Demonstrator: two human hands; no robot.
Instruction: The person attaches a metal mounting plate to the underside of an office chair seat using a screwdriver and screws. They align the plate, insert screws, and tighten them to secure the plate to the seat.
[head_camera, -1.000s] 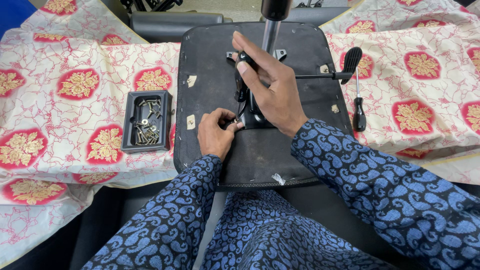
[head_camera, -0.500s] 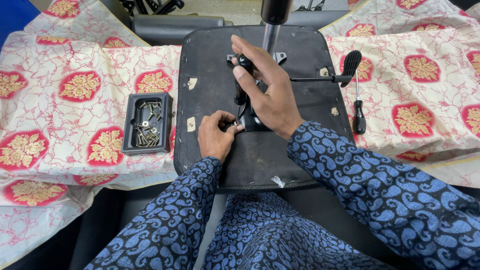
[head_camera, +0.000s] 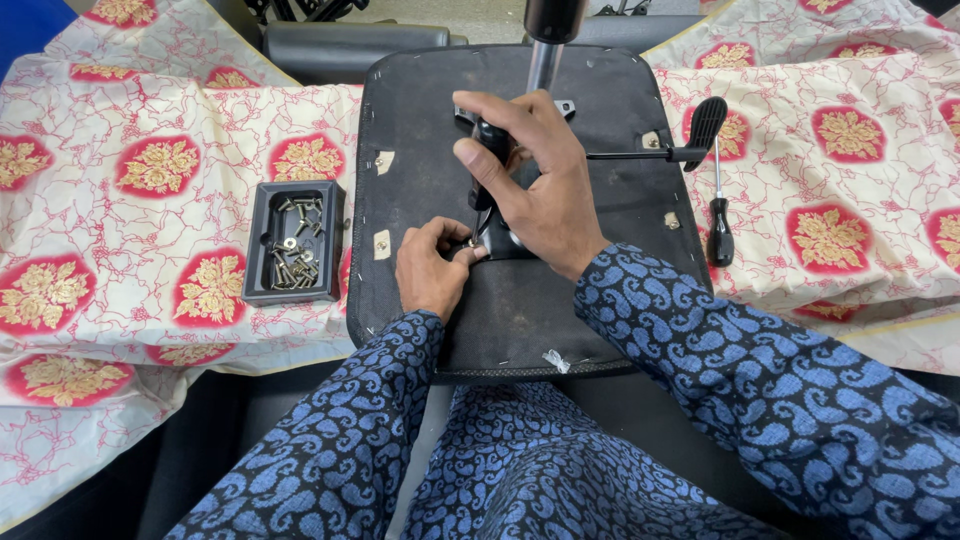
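Patterned cream-and-red cloth (head_camera: 150, 200) covers the work surface under an upturned black chair seat (head_camera: 420, 120). Right hand (head_camera: 535, 180) wraps the black mechanism (head_camera: 490, 140), hiding most of it. Left hand (head_camera: 432, 268) pinches a small fastener, too tiny to identify. Screw tray (head_camera: 293, 243) and screwdriver (head_camera: 719, 225) lie alongside.

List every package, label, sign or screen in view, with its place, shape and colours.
No label, sign or screen shows.
Black tray: the nearest thing to a package, an open rectangular box on the patterned cloth left of the black seat underside, holding loose metal screws.
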